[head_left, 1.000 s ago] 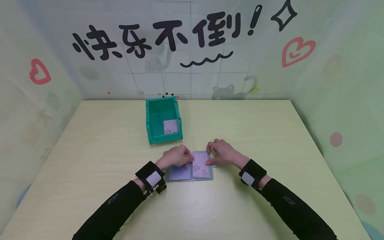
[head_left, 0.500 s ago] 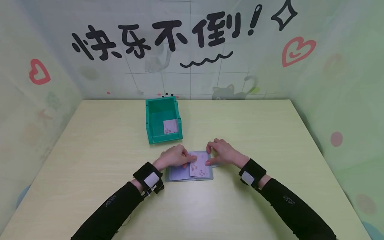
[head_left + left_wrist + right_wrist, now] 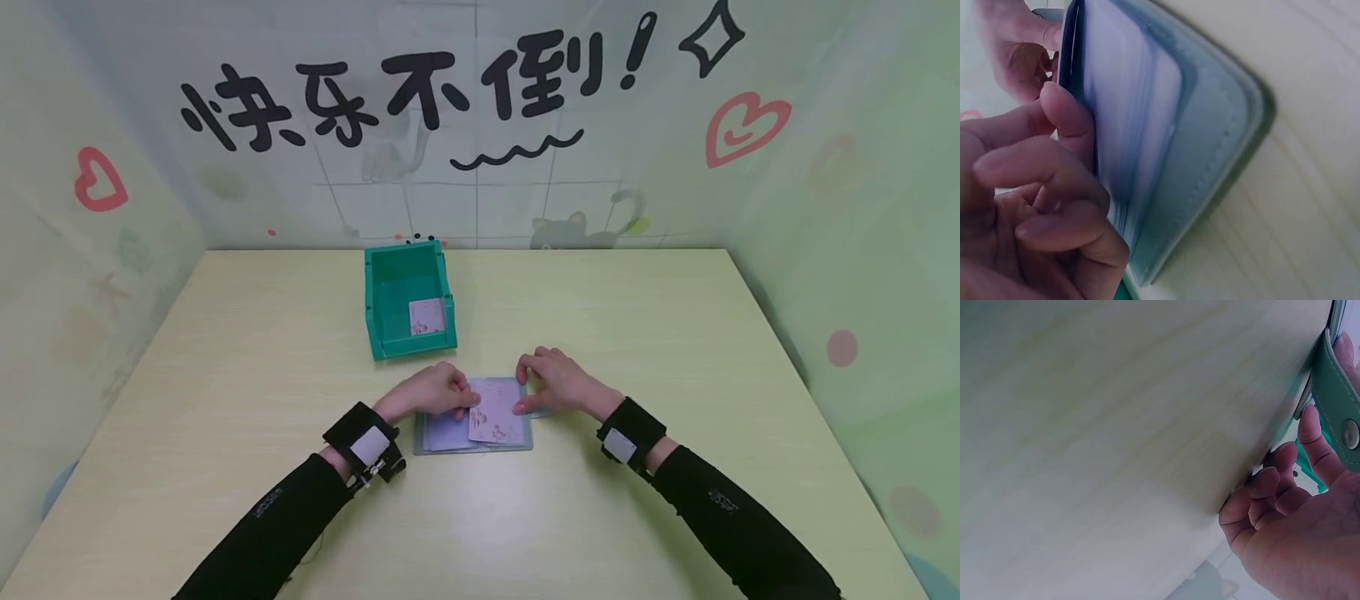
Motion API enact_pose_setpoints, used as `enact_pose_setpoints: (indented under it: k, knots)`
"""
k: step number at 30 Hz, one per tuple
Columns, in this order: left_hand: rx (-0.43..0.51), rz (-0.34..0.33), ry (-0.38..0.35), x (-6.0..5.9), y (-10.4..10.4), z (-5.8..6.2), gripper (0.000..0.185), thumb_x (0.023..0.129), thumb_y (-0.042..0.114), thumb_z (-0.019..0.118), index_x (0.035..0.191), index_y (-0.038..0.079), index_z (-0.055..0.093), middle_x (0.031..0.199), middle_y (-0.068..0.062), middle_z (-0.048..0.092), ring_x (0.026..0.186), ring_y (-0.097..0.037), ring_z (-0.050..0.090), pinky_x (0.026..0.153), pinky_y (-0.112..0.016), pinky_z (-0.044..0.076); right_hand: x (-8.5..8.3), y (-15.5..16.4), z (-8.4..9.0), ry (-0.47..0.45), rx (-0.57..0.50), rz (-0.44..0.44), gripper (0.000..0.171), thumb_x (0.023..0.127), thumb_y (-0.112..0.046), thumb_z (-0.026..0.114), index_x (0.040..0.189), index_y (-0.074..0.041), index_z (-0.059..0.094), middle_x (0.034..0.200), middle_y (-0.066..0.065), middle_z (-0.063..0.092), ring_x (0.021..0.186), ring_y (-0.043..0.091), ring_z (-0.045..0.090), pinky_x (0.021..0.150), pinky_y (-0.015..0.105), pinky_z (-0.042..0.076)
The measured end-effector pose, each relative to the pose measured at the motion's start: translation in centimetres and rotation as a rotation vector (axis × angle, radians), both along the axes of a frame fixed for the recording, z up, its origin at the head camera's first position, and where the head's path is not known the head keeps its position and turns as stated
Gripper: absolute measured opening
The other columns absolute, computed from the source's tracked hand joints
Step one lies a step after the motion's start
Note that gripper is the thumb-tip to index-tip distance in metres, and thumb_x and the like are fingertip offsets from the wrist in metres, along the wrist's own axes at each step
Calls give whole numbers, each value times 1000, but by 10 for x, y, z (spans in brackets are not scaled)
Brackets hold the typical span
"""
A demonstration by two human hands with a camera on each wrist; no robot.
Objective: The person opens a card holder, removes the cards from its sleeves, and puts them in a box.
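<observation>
1. Far left on the pale table [image 3: 225, 400] stands the green bin [image 3: 408, 302], well apart from our hands, with one pink card [image 3: 426, 317] lying inside it.
2. Our left hand [image 3: 433, 392] has its fingers curled onto a pink patterned card [image 3: 495, 412], pinching it at its left edge. The card lies tilted over the right half of the open card holder [image 3: 450, 435], which lies flat just in front of us.
3. In the left wrist view the fingertips [image 3: 1063, 109] sit against the stacked sleeves of the holder [image 3: 1166, 144]. We judge that a light grip on one card alone, drawn sideways and flat, keeps the sleeves from lifting.
4. Our right hand [image 3: 558, 383] has its fingers bent, thumb and fingertips pressing the holder's right edge and snap tab [image 3: 1338, 406] to the table. We should keep that pressure steady so the holder does not slide.
</observation>
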State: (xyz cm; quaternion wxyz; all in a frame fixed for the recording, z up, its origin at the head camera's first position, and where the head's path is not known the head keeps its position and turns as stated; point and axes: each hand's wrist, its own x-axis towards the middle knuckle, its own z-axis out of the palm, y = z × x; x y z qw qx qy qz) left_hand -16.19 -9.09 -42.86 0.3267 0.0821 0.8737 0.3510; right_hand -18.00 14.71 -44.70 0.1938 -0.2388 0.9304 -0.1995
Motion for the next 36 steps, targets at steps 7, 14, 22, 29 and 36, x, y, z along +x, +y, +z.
enact_pose_setpoints:
  k: [7, 14, 22, 29, 36]
  knots:
    - [104, 68, -75, 0, -3, 0, 18, 99, 20, 65, 94, 3, 68, 80, -7, 73, 60, -10, 66, 57, -18, 50, 1, 0, 1, 3, 2, -3, 39, 79, -37, 86, 97, -16, 58, 96, 5, 53, 97, 23, 47, 80, 32, 36]
    - [204, 181, -105, 4, -9, -1, 17, 94, 11, 69, 105, -2, 69, 88, -11, 73, 62, -11, 67, 61, -19, 56, 1, 0, 2, 11, 7, -2, 40, 79, -36, 86, 97, -14, 58, 95, 5, 53, 95, 23, 47, 80, 31, 36]
    - [241, 222, -70, 2, -28, 6, 27, 91, 9, 72, 112, -6, 68, 95, -16, 75, 66, -11, 69, 64, -23, 58, -1, 0, 0, 15, 6, 17, 41, 79, -37, 86, 97, -14, 58, 93, 5, 52, 94, 23, 47, 79, 30, 36]
    - [245, 244, 14, -4, -44, 19, 30, 94, 10, 69, 118, -7, 67, 102, -20, 75, 70, -13, 69, 66, -24, 59, -1, 1, -1, 18, -6, 21, 41, 78, -37, 86, 97, -13, 59, 92, 5, 52, 93, 23, 47, 79, 30, 36]
    - [314, 316, 236, -8, -51, 25, 34, 98, 9, 63, 128, -5, 62, 108, -24, 71, 87, -19, 68, 78, -29, 59, -1, 1, -2, 11, -2, 17, 40, 79, -37, 86, 97, -14, 58, 92, 5, 52, 93, 23, 46, 79, 31, 35]
